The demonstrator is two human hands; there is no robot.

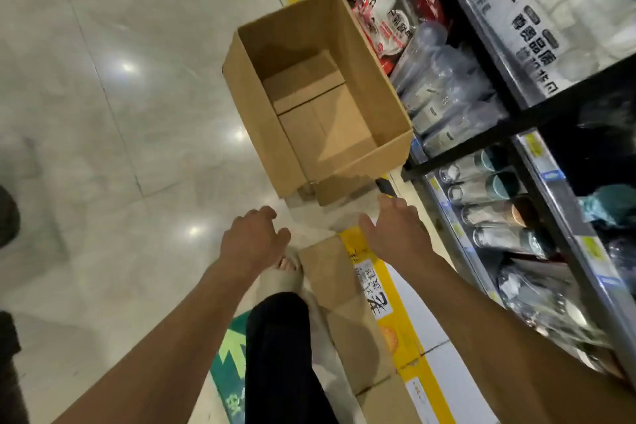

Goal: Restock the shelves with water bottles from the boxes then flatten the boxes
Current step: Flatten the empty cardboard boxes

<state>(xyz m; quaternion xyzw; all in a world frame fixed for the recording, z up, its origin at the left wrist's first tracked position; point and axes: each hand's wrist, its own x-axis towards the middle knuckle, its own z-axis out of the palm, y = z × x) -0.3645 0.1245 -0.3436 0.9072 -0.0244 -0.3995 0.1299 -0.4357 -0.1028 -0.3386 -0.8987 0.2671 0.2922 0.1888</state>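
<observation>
An open brown cardboard box [261, 120] stands on the tiled floor against the shelf unit, with nothing inside but its folded bottom flaps. My left hand [253, 239] and my right hand [395, 231] reach out just short of its near side, both with fingers apart and holding nothing. Clear water bottles [444, 93] lie stacked on the low shelf to the right of the box. More bottles [492, 206] with coloured caps fill the lower shelf by my right hand. A flattened cardboard box [344, 313] with yellow tape lies on the floor under my arms.
The shelf unit [537, 155] runs along the right side with price tags on its edge. My foot in a sandal [285, 272] stands beside the flattened cardboard. A green arrow sticker [230, 351] marks the floor. Part of another person shows at the far left edge.
</observation>
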